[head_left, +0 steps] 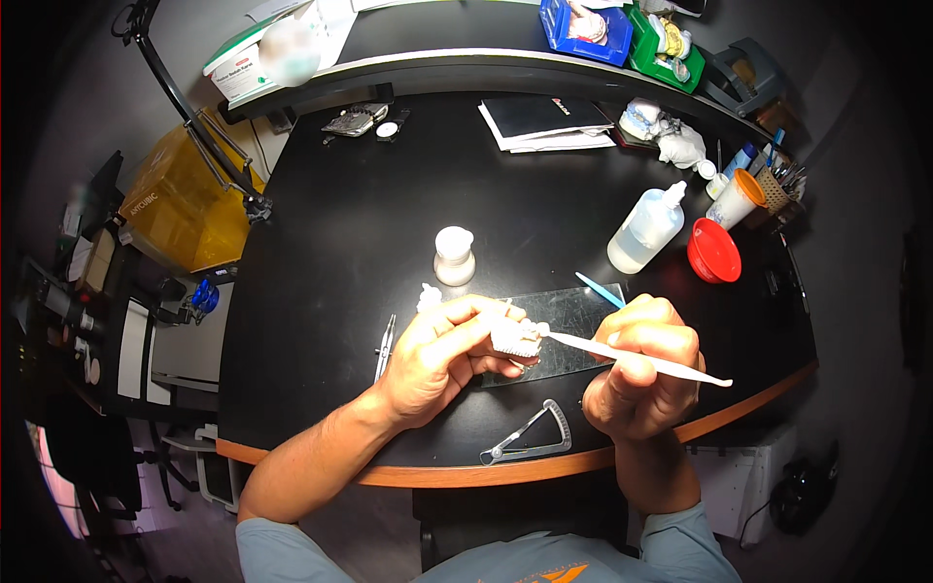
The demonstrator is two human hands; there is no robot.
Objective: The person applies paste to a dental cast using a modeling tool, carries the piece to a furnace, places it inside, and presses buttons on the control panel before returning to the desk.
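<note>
My left hand (433, 358) is closed around a small cream dental model (515, 336), held over the near-middle of the black table. In my right hand (645, 364) I grip a slim white modelling tool (671, 367) like a pen. Its left tip meets the model's right side; the other end sticks out past my fingers. A clear glass slab (573, 316) lies beneath, with a blue stick-like tool (600, 290) at its far edge. Left of my left hand lie metal tweezers (386, 342) and a small white piece (428, 297). A metal caliper (533, 437) rests near the front edge.
Beyond my hands stand a white jar (454, 257), a clear squeeze bottle (645, 231) and a red bowl (714, 251). A dark folder (544, 119) lies farther back. A lamp arm (185, 107) rises at the left. Blue (586, 39) and green (664, 60) bins sit on the shelf.
</note>
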